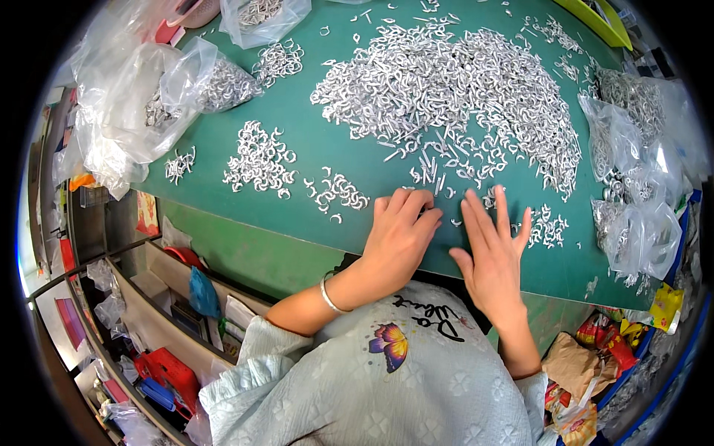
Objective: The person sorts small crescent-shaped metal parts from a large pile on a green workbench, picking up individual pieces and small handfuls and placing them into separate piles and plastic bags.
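A big heap of small silver metal hooks [454,89] covers the far middle of the green table [312,156]. My left hand [398,234] rests palm down near the table's front edge, its fingertips curled over a few loose hooks; whether it grips any is hidden. A thin bangle circles that wrist. My right hand [491,249] lies flat beside it with fingers spread, touching scattered hooks [547,227] at the heap's near fringe. Smaller sorted clusters of hooks [260,160] lie to the left.
Clear plastic bags with hooks [186,85] pile up at the far left, more bags [639,178] stand at the right edge. A yellow-green tray [595,18] sits at the far right. Shelves with boxes and red items [167,327] lie below the table's left.
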The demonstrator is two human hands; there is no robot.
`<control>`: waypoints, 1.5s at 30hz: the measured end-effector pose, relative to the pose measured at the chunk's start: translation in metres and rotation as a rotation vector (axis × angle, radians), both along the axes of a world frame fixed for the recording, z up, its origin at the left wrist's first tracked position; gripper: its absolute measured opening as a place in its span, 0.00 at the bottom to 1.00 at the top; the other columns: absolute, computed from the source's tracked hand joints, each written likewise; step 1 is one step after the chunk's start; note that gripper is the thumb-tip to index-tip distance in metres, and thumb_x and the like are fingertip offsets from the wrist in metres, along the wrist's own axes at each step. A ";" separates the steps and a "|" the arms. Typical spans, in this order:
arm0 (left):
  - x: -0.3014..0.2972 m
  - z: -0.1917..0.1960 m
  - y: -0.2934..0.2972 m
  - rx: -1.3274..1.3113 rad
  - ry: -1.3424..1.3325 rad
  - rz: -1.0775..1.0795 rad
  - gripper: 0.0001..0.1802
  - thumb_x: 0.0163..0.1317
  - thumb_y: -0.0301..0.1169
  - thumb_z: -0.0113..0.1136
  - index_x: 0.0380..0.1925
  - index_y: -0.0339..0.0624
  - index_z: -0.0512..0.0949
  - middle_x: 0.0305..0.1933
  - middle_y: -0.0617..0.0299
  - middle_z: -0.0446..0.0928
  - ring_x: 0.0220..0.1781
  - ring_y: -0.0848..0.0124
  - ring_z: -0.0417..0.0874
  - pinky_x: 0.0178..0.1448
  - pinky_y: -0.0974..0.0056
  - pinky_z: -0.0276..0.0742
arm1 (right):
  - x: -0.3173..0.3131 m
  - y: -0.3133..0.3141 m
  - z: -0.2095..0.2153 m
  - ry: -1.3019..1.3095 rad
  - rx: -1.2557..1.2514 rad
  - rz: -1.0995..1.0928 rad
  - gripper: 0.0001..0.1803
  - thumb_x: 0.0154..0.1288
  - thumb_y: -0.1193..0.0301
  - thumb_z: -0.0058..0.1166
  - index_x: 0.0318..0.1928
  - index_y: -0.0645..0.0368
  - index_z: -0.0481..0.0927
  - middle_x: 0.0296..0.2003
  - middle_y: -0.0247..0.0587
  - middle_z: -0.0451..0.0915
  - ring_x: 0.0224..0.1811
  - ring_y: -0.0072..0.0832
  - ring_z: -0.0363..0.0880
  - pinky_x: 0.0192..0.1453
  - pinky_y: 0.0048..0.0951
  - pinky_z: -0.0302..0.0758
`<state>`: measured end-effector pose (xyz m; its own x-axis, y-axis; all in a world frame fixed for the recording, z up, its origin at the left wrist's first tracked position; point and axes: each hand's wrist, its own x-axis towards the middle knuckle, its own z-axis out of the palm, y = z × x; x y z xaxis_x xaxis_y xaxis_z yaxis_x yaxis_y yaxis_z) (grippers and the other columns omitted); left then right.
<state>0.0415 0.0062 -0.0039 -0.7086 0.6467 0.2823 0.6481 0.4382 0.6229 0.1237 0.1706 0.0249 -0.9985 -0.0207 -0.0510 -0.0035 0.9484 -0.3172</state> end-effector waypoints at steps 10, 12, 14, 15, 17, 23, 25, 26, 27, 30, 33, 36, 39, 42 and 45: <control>0.013 0.006 -0.004 0.054 -0.042 0.004 0.18 0.52 0.20 0.64 0.45 0.35 0.78 0.48 0.56 0.75 0.49 0.60 0.76 0.51 0.57 0.64 | 0.014 0.009 0.010 -0.051 -0.241 0.059 0.30 0.58 0.68 0.60 0.62 0.63 0.72 0.68 0.41 0.67 0.76 0.44 0.53 0.74 0.66 0.38; 0.017 0.007 0.002 0.054 -0.036 -0.042 0.18 0.51 0.20 0.63 0.45 0.34 0.78 0.48 0.54 0.75 0.50 0.58 0.76 0.53 0.56 0.65 | -0.005 0.015 0.006 0.117 -0.247 0.017 0.30 0.59 0.73 0.58 0.63 0.64 0.70 0.67 0.42 0.67 0.76 0.44 0.54 0.74 0.65 0.39; 0.020 0.009 0.009 0.019 -0.014 -0.110 0.18 0.51 0.20 0.63 0.45 0.33 0.77 0.49 0.53 0.75 0.50 0.57 0.76 0.53 0.56 0.66 | -0.024 0.012 -0.001 0.127 -0.170 0.032 0.32 0.59 0.73 0.58 0.65 0.64 0.68 0.67 0.42 0.67 0.76 0.44 0.54 0.73 0.66 0.40; 0.020 0.005 0.010 0.027 0.015 -0.120 0.17 0.51 0.20 0.63 0.43 0.33 0.77 0.49 0.53 0.75 0.50 0.57 0.76 0.51 0.57 0.67 | -0.024 0.011 0.000 0.111 -0.133 0.053 0.32 0.59 0.72 0.59 0.65 0.64 0.68 0.67 0.42 0.67 0.76 0.44 0.53 0.73 0.66 0.40; 0.020 0.000 0.004 0.045 -0.007 -0.142 0.16 0.52 0.20 0.63 0.43 0.33 0.77 0.48 0.53 0.75 0.49 0.57 0.77 0.50 0.58 0.68 | -0.024 0.011 -0.004 0.078 -0.064 0.094 0.33 0.59 0.71 0.59 0.65 0.64 0.68 0.68 0.41 0.67 0.76 0.43 0.53 0.73 0.67 0.40; 0.023 -0.003 -0.012 0.069 -0.084 -0.076 0.18 0.52 0.20 0.65 0.45 0.34 0.78 0.48 0.54 0.75 0.47 0.58 0.77 0.50 0.59 0.68 | 0.016 -0.002 0.005 -0.058 -0.162 0.116 0.35 0.57 0.70 0.61 0.65 0.63 0.68 0.68 0.41 0.66 0.76 0.42 0.53 0.73 0.68 0.41; 0.024 -0.001 -0.012 0.088 -0.105 -0.046 0.20 0.52 0.20 0.66 0.47 0.34 0.77 0.48 0.54 0.75 0.47 0.58 0.77 0.50 0.59 0.69 | 0.024 -0.004 0.002 -0.059 -0.213 0.150 0.33 0.56 0.70 0.61 0.64 0.64 0.70 0.68 0.42 0.66 0.75 0.43 0.55 0.73 0.67 0.42; 0.026 -0.001 -0.010 0.103 -0.110 -0.031 0.21 0.51 0.20 0.66 0.48 0.34 0.77 0.49 0.54 0.75 0.48 0.58 0.77 0.50 0.59 0.69 | 0.028 -0.003 0.001 -0.026 -0.263 0.148 0.33 0.56 0.71 0.61 0.63 0.64 0.71 0.68 0.42 0.66 0.75 0.43 0.56 0.73 0.66 0.42; 0.027 0.000 -0.009 0.119 -0.114 -0.016 0.22 0.51 0.20 0.66 0.48 0.35 0.77 0.49 0.54 0.75 0.49 0.57 0.77 0.50 0.59 0.69 | 0.031 0.000 -0.001 0.007 -0.312 0.146 0.32 0.55 0.71 0.61 0.62 0.64 0.72 0.68 0.42 0.67 0.74 0.43 0.57 0.73 0.66 0.43; 0.026 0.003 -0.003 0.035 -0.021 -0.073 0.24 0.50 0.21 0.67 0.50 0.35 0.76 0.51 0.53 0.74 0.51 0.56 0.76 0.49 0.58 0.70 | 0.036 0.007 -0.004 0.070 -0.295 0.157 0.28 0.54 0.72 0.61 0.58 0.65 0.75 0.67 0.43 0.67 0.73 0.43 0.61 0.73 0.63 0.46; 0.026 -0.004 -0.004 0.037 -0.044 -0.131 0.21 0.50 0.20 0.66 0.47 0.33 0.77 0.50 0.52 0.74 0.52 0.55 0.75 0.49 0.56 0.72 | 0.035 0.013 -0.005 0.015 -0.236 0.173 0.28 0.55 0.73 0.61 0.58 0.66 0.75 0.67 0.43 0.67 0.73 0.42 0.61 0.73 0.63 0.48; 0.026 -0.009 -0.010 0.100 -0.094 -0.147 0.18 0.50 0.18 0.64 0.44 0.31 0.78 0.48 0.51 0.74 0.50 0.54 0.76 0.49 0.56 0.74 | 0.033 0.022 -0.004 0.024 -0.180 0.120 0.28 0.56 0.73 0.61 0.58 0.66 0.74 0.68 0.44 0.67 0.73 0.43 0.60 0.74 0.60 0.50; 0.028 -0.008 -0.016 0.127 -0.086 -0.146 0.16 0.50 0.17 0.62 0.42 0.31 0.79 0.47 0.51 0.74 0.49 0.54 0.76 0.50 0.56 0.76 | 0.021 0.018 -0.004 0.021 -0.173 0.058 0.28 0.57 0.75 0.59 0.60 0.66 0.73 0.67 0.44 0.67 0.73 0.45 0.60 0.75 0.54 0.52; 0.030 -0.009 -0.019 0.147 -0.069 -0.133 0.16 0.49 0.17 0.63 0.42 0.31 0.79 0.47 0.51 0.74 0.49 0.53 0.76 0.51 0.56 0.76 | 0.006 0.011 -0.001 0.179 -0.232 0.076 0.27 0.58 0.76 0.58 0.60 0.67 0.73 0.68 0.45 0.67 0.73 0.45 0.60 0.74 0.53 0.53; 0.032 -0.010 -0.017 0.153 -0.067 -0.117 0.17 0.49 0.18 0.65 0.42 0.32 0.79 0.48 0.51 0.75 0.50 0.54 0.76 0.52 0.55 0.74 | -0.027 -0.001 0.009 0.098 -0.376 0.219 0.25 0.61 0.75 0.56 0.60 0.65 0.74 0.68 0.41 0.67 0.75 0.46 0.56 0.75 0.56 0.48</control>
